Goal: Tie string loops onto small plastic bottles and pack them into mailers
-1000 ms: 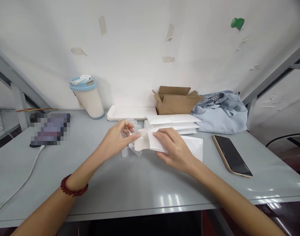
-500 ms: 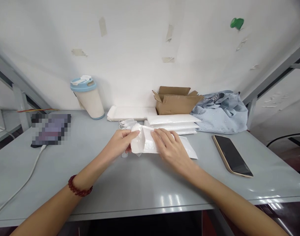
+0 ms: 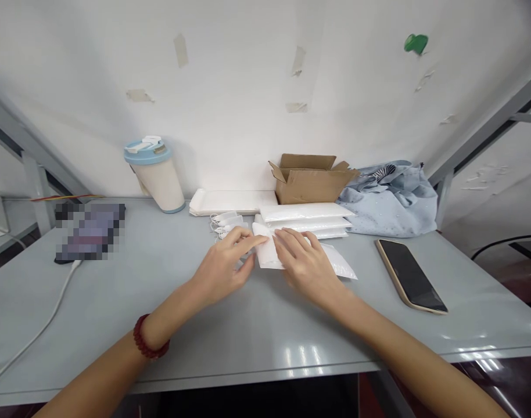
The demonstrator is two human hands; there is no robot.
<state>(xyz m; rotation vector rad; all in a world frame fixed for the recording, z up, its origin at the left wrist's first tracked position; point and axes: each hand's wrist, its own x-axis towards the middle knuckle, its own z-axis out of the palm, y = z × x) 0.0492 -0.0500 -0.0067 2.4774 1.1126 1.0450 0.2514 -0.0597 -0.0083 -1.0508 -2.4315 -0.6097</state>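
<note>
A white padded mailer (image 3: 268, 254) lies in front of me, its left end folded over and partly covered by my hands. My right hand (image 3: 307, 261) holds it from above, fingers bent over its middle. At the folded left edge is my left hand (image 3: 226, 262), thumb tip touching the mailer and fingers apart. Just behind that hand sit several small white tags with strings (image 3: 228, 219). Directly beyond the mailer is a stack of filled white packets (image 3: 307, 213).
An open cardboard box (image 3: 311, 184) and a light blue cloth (image 3: 390, 200) stand by the wall. Flat white envelopes (image 3: 230, 200) lie left of the box. A tumbler (image 3: 158, 177), a blurred phone on a cable (image 3: 91, 231) and another phone (image 3: 411, 276) rest on the grey table (image 3: 230, 342).
The mailer's left end, earlier sticking out in my left hand's pinch, is now folded over to the right. My left hand has loosened its fingers; my right hand stays on the mailer.
</note>
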